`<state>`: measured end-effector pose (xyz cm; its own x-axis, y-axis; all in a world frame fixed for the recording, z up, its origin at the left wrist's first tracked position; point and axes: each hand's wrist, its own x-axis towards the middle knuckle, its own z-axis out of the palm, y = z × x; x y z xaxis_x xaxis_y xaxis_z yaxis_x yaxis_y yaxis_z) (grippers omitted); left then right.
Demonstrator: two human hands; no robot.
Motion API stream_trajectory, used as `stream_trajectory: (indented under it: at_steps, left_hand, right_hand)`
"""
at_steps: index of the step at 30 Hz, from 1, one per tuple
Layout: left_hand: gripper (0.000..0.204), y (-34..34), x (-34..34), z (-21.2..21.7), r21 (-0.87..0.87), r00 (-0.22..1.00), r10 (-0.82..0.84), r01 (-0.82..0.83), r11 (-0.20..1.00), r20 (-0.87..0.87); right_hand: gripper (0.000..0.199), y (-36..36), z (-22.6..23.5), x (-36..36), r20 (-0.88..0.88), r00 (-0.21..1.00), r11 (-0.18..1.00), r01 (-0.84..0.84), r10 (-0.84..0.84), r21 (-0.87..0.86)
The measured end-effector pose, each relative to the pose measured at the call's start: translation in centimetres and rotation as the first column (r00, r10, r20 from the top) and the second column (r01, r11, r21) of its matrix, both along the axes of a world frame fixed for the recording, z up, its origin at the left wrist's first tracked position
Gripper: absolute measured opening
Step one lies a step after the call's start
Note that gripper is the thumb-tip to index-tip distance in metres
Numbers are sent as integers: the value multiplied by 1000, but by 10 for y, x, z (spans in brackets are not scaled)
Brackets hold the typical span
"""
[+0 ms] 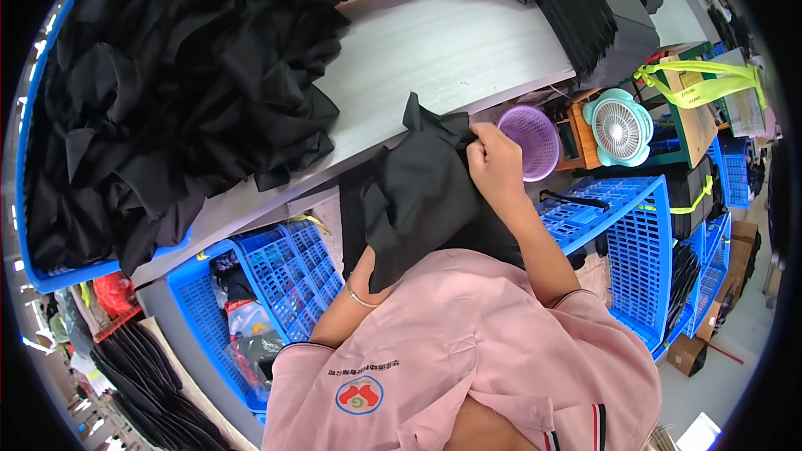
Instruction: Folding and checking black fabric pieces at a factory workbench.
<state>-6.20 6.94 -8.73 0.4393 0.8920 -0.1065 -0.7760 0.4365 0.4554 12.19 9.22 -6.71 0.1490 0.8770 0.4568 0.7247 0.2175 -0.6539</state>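
Observation:
A piece of black fabric hangs in front of my body, just off the near edge of the table. My right hand is closed on its upper right edge, thumb and fingers pinched together. The left forearm reaches up under the fabric, which covers my left hand, so its fingers are hidden. A corner of the cloth stands up above the table edge. More dark material lies behind it over my lap. On the table a large heap of crumpled black fabric pieces spreads across the left side.
Flat black pieces are stacked at the table's far right. To the right are a purple basket, a turquoise fan and a blue crate. Another blue crate with bagged items stands at left, near a row of dark pieces.

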Motion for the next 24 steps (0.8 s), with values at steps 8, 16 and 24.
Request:
stream_trajectory:
  at_steps: [8,16,24]
  left_hand:
    - [47,0,-6,-17,2,1000,-24,24,1000,-9]
    - [46,-13,-10,-30,16,999,-50,50,999,-22]
    - [43,54,-56,-49,234,973,14,42,971,-232]
  right_hand:
    - [17,-8,19,-5,-199,980,942,-40,-29,-335]
    - [21,3,11,11,-553,832,834,-338,47,-437]
    - [16,39,50,43,-911,355,749,-657,210,-84]
